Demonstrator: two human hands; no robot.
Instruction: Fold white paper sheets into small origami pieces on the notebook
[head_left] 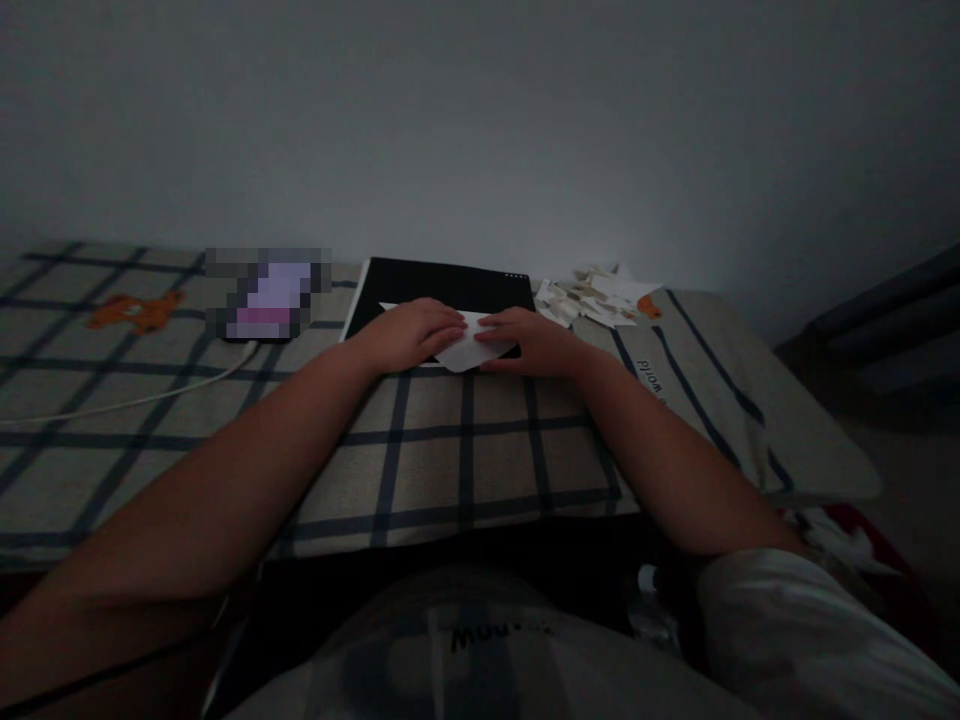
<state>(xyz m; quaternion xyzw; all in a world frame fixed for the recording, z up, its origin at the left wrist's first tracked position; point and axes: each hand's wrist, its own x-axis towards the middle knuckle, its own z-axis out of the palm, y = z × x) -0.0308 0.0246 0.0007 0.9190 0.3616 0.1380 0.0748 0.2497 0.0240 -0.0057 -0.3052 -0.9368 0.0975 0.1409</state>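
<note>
Your left hand (411, 335) flat on white paper (469, 348), fingers spread, pressing down, not gripping. Your right hand (529, 340) flat on paper too, fingertips pushing on edge. Paper sits on black board (442, 285), on checked sheet (450, 450), close to wall. Looks like folding step: crease being pressed. Next move likely needs steady push along fold, paper kept from sliding. Pile of paper scraps (596, 297) just to right of board. White cable (135, 400) off to left.
</note>
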